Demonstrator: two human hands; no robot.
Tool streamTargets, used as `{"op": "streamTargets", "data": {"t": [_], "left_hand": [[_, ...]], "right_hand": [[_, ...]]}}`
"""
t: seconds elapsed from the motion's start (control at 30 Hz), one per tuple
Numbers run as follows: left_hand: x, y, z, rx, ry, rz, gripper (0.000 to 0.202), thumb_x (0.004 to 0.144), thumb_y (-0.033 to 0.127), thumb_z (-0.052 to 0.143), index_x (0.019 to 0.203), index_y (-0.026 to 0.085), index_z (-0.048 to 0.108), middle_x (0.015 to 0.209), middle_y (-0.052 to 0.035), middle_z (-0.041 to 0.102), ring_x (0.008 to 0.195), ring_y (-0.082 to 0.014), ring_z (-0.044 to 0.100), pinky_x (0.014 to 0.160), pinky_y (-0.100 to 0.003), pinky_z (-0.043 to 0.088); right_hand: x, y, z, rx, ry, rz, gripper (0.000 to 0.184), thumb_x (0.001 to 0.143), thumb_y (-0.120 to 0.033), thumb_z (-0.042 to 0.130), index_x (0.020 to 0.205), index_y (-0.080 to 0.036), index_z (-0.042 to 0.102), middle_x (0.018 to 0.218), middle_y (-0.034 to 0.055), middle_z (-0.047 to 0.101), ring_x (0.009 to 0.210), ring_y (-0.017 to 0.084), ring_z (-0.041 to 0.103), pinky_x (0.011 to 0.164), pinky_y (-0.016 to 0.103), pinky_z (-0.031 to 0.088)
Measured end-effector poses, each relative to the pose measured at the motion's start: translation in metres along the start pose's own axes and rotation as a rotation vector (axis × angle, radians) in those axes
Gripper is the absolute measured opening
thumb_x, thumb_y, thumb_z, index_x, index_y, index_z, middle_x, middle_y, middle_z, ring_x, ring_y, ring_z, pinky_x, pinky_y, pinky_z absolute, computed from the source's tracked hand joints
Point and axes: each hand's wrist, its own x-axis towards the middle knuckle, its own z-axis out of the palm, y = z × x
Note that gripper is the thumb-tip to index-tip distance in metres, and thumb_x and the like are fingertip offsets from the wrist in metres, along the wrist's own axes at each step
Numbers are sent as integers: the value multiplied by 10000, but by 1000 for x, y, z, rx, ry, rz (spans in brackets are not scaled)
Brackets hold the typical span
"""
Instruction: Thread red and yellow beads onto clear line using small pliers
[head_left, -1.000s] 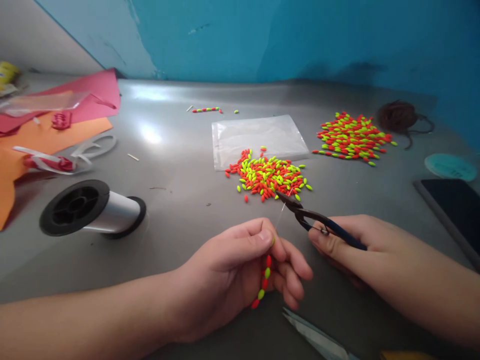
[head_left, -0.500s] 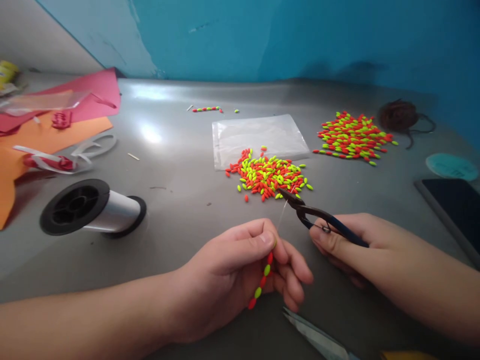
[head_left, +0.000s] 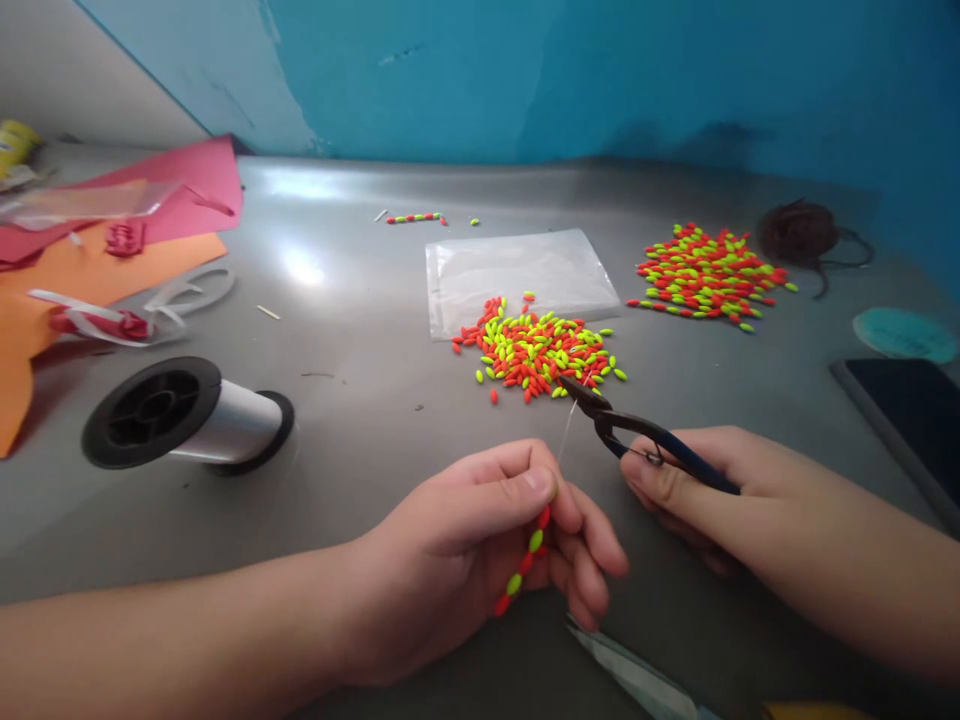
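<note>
Strung beads (head_left: 525,560) in red and yellow hang from my left hand (head_left: 465,550), whose thumb and fingers are closed and pinch the top of the strand, above the table. From there a clear line (head_left: 566,435) goes up toward small pliers (head_left: 645,432) with dark blue handles, and my right hand (head_left: 697,480) is gripping these pliers between thumb and fingers. Their black tip is at the edge of a pile of loose beads (head_left: 536,355), but I cannot tell if it holds the line. This pile lies on a steel table (head_left: 337,490), just below a plastic bag (head_left: 517,280). A second bead pile (head_left: 705,278) is to the right, a spool of line (head_left: 187,415) lies on its side at left, and scissor blades (head_left: 630,675) are below my hands.
</note>
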Motion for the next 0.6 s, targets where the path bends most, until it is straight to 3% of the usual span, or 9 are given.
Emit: {"op": "streamTargets", "data": {"t": [0.23, 0.5, 0.6], "left_hand": [[-2, -1, -1, 11, -2, 0, 263, 1054, 271, 487, 875, 109, 592, 960, -149, 691, 767, -165, 694, 784, -271, 530], [1, -1, 0, 29, 41, -7, 274, 1041, 311, 530, 883, 108, 624, 921, -147, 711, 739, -168, 702, 761, -275, 540], [1, -2, 0, 18, 44, 8, 243, 1023, 292, 545, 940, 94, 659, 930, -158, 716, 755, -176, 708, 765, -283, 552]], "right_hand": [[-1, -7, -1, 3, -24, 49, 651, 954, -780, 477, 635, -220, 565, 554, -5, 496, 556, 159, 460, 515, 289, 312], [0, 0, -4, 20, -46, 27, 580, 925, -762, 571, 748, -225, 698, 583, -4, 557, 556, 166, 480, 477, 277, 334], [-1, 4, -8, 44, -114, -5, 482, 917, -692, 646, 802, -234, 740, 682, 5, 671, 631, 181, 560, 514, 269, 378]]}}
